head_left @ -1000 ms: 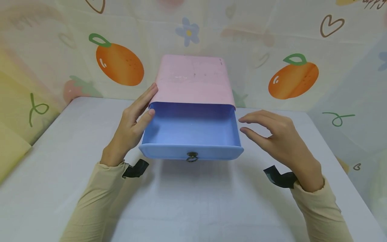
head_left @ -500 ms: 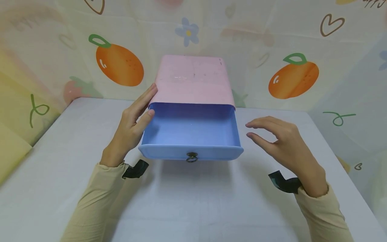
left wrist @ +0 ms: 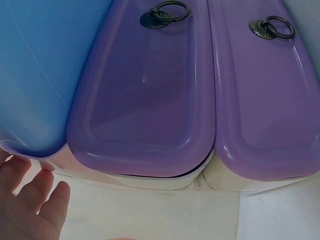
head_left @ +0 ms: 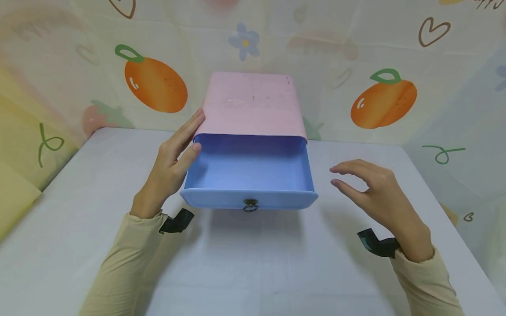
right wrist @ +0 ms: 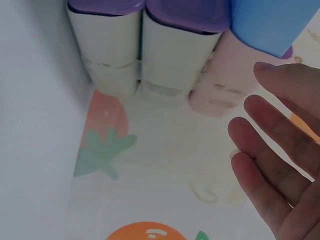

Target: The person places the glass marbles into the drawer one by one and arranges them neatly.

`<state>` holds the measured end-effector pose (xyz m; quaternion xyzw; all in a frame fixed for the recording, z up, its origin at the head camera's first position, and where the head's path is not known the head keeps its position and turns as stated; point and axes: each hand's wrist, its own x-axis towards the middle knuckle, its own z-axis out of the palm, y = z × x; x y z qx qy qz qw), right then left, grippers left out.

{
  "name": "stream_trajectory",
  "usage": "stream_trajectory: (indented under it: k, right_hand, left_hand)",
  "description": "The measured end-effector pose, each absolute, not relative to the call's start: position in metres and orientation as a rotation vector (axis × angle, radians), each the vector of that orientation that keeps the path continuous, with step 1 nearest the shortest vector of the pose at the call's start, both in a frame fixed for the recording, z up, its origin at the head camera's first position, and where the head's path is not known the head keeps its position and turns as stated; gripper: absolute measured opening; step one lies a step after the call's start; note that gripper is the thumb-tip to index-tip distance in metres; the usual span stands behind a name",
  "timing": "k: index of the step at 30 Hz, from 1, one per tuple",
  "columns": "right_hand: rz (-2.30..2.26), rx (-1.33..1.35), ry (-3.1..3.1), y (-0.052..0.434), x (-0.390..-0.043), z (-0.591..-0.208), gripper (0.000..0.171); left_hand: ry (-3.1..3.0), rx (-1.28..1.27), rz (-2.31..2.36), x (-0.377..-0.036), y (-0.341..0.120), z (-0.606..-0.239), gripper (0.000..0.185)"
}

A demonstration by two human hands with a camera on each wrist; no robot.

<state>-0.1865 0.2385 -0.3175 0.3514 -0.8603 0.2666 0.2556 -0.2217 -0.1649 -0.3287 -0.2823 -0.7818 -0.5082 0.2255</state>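
Note:
A small drawer cabinet with a pink top case (head_left: 251, 105) stands at the back middle in the head view. Its light blue drawer (head_left: 213, 199) is pulled out toward me, and a bronze ring pull (head_left: 250, 205) hangs on the front. My left hand (head_left: 168, 166) rests along the cabinet's left side, fingers extended on the pink case and thumb at the drawer's left wall. To the right of the drawer, my right hand (head_left: 379, 193) hovers apart from it with fingers gently bent, holding nothing. Two closed purple drawers (left wrist: 145, 90) with ring pulls appear beside the blue one in the left wrist view.
A white-covered table (head_left: 253, 272) bears the cabinet. Behind it hangs a curtain (head_left: 316, 52) printed with oranges, flowers and hearts. The purple drawers sit in whitish cases (right wrist: 172, 60). Black straps (head_left: 178, 220) stick out at both sleeve cuffs.
My right hand has drawn back to the right and slightly toward me, widening its gap from the drawer. The left hand, cabinet and blue drawer stay where they were.

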Motion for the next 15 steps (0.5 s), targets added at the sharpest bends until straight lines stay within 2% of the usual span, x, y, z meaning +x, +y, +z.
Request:
stream_trajectory:
  k: [4, 15]
  right_hand:
    - [0.684, 0.908, -2.386, 0.241, -0.188, -0.323, 0.039]
    - [0.590, 0.744, -2.480, 0.264, -0.195, -0.328, 0.037]
  left_hand:
    - [-2.144, -0.785, -1.421, -0.221, -0.165, -0.328, 0.053]
    - [-2.135, -0.793, -1.432, -0.221, -0.164, -0.328, 0.053]
